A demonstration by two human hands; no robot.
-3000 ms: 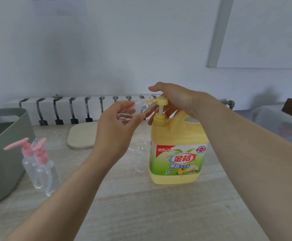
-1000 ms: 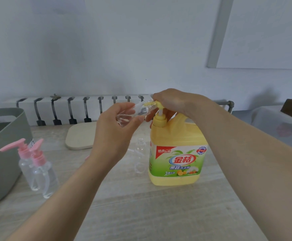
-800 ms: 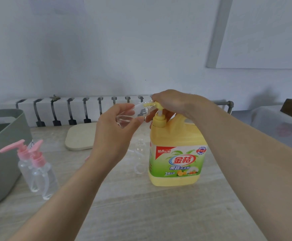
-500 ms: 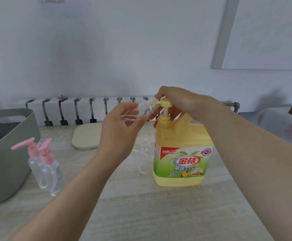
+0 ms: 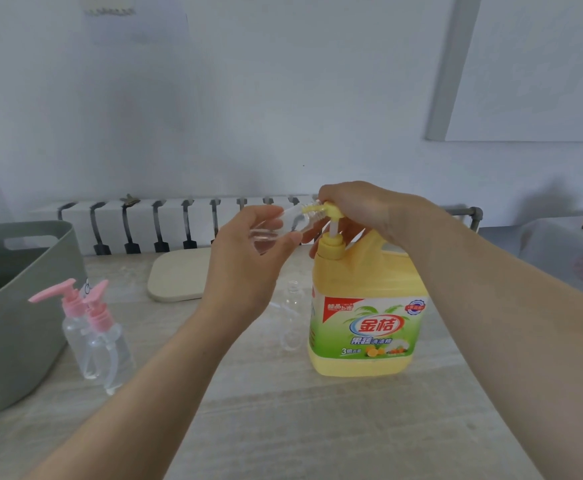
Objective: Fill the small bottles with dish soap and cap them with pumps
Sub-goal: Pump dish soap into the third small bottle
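Right now the small bottle is off the tabletop, held nearly on its side in the left hand. Its long axis runs left-right, base low-left, neck up-right against the spout of the pump head on the yellow soap jug. The spout looks to be inside the neck, depth unclear. Left fingers curl round the bottle body, thumb pinching from below. The right hand sits on top of the pump head, fingers curled down over it and gripping; white stem showing, so the pump is up. Next move is probably a straight press down by the right hand while the left keeps neck and spout in line; if it slips, soap lands on the tabletop. Fill level looks low, hard to read. A spare open bottle stands just left of the jug, and two pink-capped bottles stand beside the grey bin.
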